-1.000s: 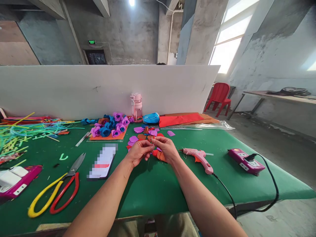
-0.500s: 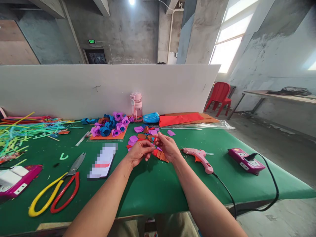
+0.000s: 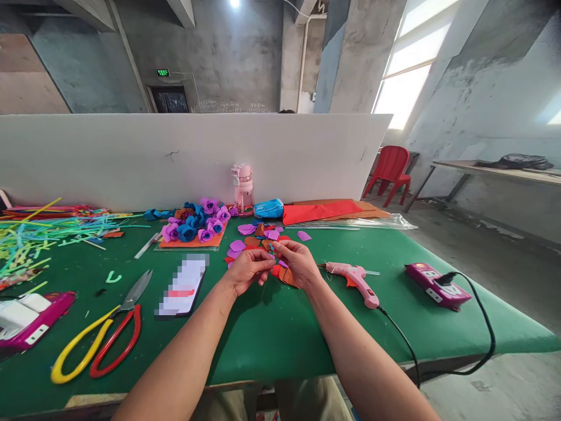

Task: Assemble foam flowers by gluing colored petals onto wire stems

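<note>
My left hand and my right hand meet above a loose pile of cut petals in purple, red and brown. Both are closed in a pinch, fingertips nearly touching. Whatever sits between them is too small or too covered to name. To the right of my right hand lies a pink hot glue gun, its nozzle towards the pile. Behind and left of my left hand, finished purple and blue flowers rest on an orange sheet.
Scissors and a phone lie on the left of the green table. Power strips sit at both sides, one with a black cord. A pink bottle, a blue packet and red sheets line the white board.
My right hand's fingertips have come down slightly, closer to my left fingers. The small red bit seen at my right fingertips before is now hard to see.
</note>
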Demonstrator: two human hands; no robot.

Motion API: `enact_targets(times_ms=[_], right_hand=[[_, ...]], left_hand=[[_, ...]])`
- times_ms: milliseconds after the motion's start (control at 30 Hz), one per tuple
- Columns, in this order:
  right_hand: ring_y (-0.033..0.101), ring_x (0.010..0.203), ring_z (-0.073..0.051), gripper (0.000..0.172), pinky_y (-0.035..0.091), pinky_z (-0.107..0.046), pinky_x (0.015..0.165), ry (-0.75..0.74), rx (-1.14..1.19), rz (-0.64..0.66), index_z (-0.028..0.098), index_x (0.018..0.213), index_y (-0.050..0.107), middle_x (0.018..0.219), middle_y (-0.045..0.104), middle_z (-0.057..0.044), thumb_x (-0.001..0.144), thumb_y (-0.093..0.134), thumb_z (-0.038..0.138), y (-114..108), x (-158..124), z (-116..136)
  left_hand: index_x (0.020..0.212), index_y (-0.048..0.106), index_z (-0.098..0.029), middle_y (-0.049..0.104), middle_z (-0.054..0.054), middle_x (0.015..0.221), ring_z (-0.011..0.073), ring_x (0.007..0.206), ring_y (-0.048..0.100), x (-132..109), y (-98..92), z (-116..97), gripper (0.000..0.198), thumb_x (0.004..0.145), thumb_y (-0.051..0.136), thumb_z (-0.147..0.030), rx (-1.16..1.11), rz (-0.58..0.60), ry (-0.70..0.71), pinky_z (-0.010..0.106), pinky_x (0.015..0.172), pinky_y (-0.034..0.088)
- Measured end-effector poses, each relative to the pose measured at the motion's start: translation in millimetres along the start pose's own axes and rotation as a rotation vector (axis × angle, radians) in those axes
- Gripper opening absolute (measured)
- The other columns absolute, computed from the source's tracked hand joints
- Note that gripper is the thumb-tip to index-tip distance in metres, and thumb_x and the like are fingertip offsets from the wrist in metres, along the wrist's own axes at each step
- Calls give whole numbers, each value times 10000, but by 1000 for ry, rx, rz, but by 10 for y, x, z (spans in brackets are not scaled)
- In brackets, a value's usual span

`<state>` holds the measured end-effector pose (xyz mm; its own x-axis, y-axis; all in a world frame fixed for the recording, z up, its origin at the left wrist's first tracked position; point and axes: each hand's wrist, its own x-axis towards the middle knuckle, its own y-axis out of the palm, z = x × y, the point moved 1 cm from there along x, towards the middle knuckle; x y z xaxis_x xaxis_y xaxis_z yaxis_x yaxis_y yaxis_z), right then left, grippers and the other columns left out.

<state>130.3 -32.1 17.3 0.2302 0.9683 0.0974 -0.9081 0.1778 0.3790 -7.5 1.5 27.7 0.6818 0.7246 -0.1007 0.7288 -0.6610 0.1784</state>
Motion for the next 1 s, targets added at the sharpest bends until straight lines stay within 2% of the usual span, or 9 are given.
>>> enact_targets(times_ms=[633,733,867,933,1000], right_hand=[[508,541,-70,309,426,-217,557,50,6,80,155,685,675,595,578,18,616,774,440,46,-40,17],[512,542,-72,361,438,-223,554,82,76,28,159,718,681,644,615,-3,641,733,508,40,-29,26],[514,527,-77,402,432,-228,530,124,96,-108,160,756,697,657,640,-19,623,724,538,-50,18,57],[510,520,-78,388,426,-228,525,97,86,-155,161,735,695,646,642,-17,594,743,520,-111,44,75],[505,517,-77,380,417,-225,522,67,76,-177,160,713,693,633,639,-14,567,756,506,-157,61,86]], left_hand=[[692,572,-128,569,-25,568,39,396,452,22,-16,15,325,602,782,-360,-31,-23,45,173,355,322],[698,573,-126,580,-19,578,41,414,463,21,-22,7,320,606,777,-354,-44,-53,55,175,387,345],[743,556,-150,548,-41,586,55,496,503,3,-72,-71,337,602,771,-368,-131,-138,133,171,463,394],[794,532,-183,520,-64,590,39,443,440,-6,-109,-123,343,643,729,-419,-154,-173,191,158,411,329],[815,524,-197,502,-76,577,23,392,345,-2,-140,-153,323,687,683,-447,-71,-212,240,150,376,235]])
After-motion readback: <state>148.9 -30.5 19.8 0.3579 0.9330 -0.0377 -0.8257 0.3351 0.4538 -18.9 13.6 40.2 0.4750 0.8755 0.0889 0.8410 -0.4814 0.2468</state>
